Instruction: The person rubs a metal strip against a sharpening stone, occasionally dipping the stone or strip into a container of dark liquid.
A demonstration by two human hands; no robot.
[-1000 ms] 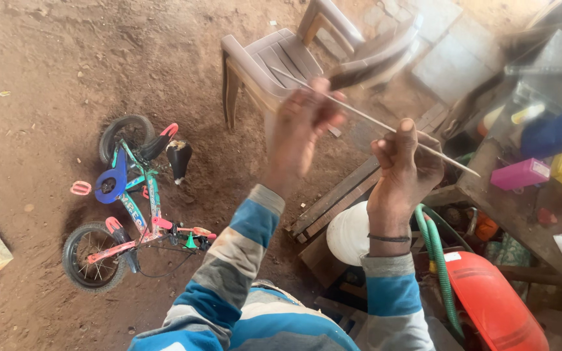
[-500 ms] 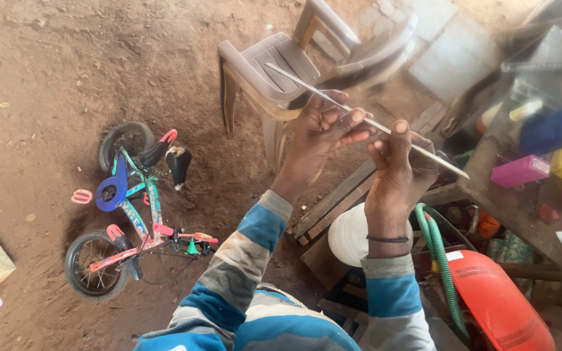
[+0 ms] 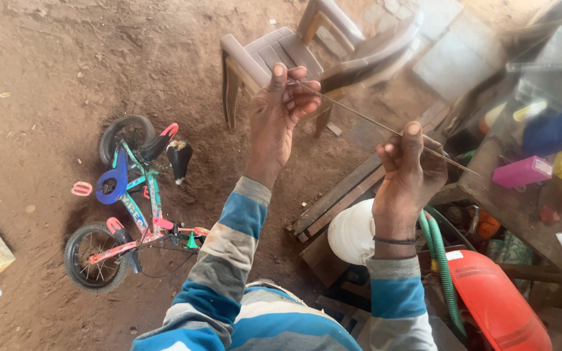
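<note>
Both hands raised, holding a thin metal rod (image 3: 385,127) — left hand (image 3: 281,110) pinches its upper end, right hand (image 3: 408,172) grips further down. Below — small bicycle (image 3: 131,201) lying on dirt floor (image 3: 47,78), plastic chair (image 3: 294,58) beyond, cluttered worktop (image 3: 521,201) at right.

Thin smooth metal rod (image 3: 385,127), matt plastic chair (image 3: 281,55), glossy red plastic container (image 3: 499,305), rough dirt floor (image 3: 47,65)

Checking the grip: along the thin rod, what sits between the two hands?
Nothing. In the head view the thin rod runs bare from the left hand to the right hand, both pinching it.
</note>
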